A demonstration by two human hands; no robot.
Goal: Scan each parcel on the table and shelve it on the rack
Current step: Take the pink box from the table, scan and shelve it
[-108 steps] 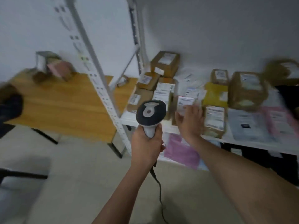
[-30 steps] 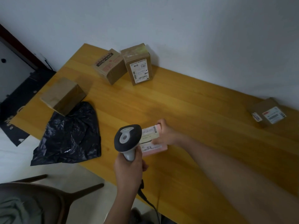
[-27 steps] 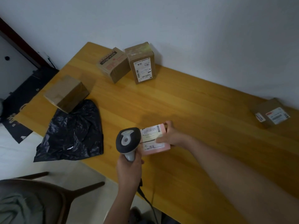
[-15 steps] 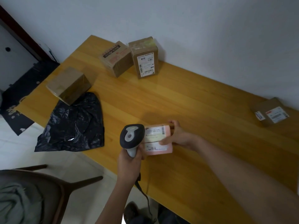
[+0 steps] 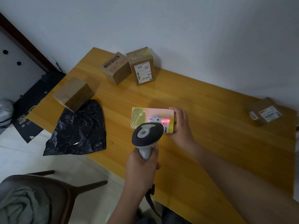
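A small pink parcel (image 5: 152,116) with a white label lies on the wooden table (image 5: 202,143). My right hand (image 5: 182,125) grips its right end. My left hand (image 5: 141,167) grips the handle of a grey and black barcode scanner (image 5: 146,136), held just above the parcel's near edge. A red scan line glows on the label. The scanner's head hides part of the label. The rack is out of view.
Two brown boxes (image 5: 115,67) (image 5: 142,65) stand at the table's far side, a third (image 5: 73,93) at the left edge, a fourth (image 5: 264,113) far right. A black plastic bag (image 5: 77,130) lies at the near left. A chair (image 5: 40,196) stands below.
I turned from the rack to the table. My right hand turned the pink parcel so its label faces up, and the scanner's red line now shows on it.
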